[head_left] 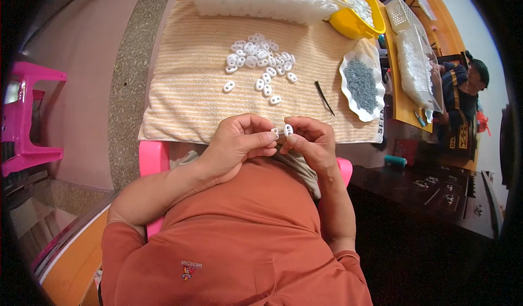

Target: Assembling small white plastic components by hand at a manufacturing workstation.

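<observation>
In front of my body, my left hand (245, 140) pinches a small white plastic part (275, 133) between thumb and forefinger. Close beside it, my right hand (313, 142) grips a white oval two-hole plastic piece (288, 130) by its edge. The two pieces nearly meet; I cannot tell whether they touch. On the striped towel beyond my hands lies a loose pile of similar white two-hole pieces (261, 53), with several strays nearer me. A thin black pointed stick (324, 98) rests to the right of the pile.
A scalloped white dish (347, 100) with small grey parts stands at the right. At the back are a clear bin (261, 6) and a yellow basin (348, 25) full of white pieces. Another person (463, 88) sits at the far right beside a clear box (417, 72). A pink stool (32, 115) stands left.
</observation>
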Available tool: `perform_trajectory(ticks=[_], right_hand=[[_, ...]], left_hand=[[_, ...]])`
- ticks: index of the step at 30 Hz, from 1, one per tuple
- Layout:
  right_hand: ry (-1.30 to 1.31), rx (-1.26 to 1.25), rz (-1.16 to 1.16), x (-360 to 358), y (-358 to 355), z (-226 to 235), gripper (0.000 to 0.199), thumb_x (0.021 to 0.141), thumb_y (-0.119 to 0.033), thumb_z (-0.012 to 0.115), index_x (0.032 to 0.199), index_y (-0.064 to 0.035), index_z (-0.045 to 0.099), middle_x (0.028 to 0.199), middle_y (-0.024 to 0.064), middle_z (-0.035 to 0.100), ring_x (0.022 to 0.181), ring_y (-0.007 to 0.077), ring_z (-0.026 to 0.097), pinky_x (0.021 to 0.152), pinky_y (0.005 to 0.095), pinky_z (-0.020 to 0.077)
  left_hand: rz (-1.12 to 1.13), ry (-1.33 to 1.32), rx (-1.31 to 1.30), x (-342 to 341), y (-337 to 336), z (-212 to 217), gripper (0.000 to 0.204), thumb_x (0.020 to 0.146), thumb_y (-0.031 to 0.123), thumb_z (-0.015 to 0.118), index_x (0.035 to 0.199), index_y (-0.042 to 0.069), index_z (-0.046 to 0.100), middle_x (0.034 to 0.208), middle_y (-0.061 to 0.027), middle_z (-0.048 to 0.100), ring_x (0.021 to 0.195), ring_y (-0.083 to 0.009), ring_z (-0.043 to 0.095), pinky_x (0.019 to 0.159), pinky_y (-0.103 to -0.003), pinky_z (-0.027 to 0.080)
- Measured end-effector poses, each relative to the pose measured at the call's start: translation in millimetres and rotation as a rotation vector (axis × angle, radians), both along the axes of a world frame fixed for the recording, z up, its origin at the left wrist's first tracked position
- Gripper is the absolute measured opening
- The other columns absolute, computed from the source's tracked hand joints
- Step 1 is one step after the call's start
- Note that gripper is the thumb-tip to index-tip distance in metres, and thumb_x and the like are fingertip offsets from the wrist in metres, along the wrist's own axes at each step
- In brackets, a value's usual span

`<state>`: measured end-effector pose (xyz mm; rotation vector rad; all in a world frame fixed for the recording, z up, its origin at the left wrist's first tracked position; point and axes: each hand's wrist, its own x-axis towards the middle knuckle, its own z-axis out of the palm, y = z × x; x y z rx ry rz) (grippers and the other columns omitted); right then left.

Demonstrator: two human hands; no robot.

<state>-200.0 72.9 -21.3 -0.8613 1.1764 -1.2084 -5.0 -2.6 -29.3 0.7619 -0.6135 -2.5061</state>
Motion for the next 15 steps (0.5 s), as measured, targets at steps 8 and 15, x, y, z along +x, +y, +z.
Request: perform_trajectory(ticks=[8,15], right_hand=[[-0.036,-0.007,-0.001,1.2,0.4,-2.2,0.03,0.085,0.002,0.063,0.115,0.0062,0.057,0.094,0.0158,0.066,0.076,0.021,0.066,0.067,0.032,0.0566],[-0.04,-0.006,-0.017,0.8,1.8,-2.5,0.03,0.084,0.003,0.063,0.114,0.0057,0.058,0.095,0.0158,0.066,0.077,0.0213,0.066,0.066,0.0324,0.0569]], left_hand=[[0.0,-0.006,-0.001,-0.6,0.4,-0.8,0.016,0.086,0.004,0.065,0.1,0.001,0.058,0.093,-0.0067,0.063,0.08,-0.0129,0.064,0.074,-0.028,0.058],[0.008,0.003,0.005,-1.0,1.0,-0.8,0.015,0.086,0.004,0.065,0.1,0.001,0.059,0.092,-0.0064,0.064,0.08,-0.0127,0.064,0.074,-0.028,0.058]])
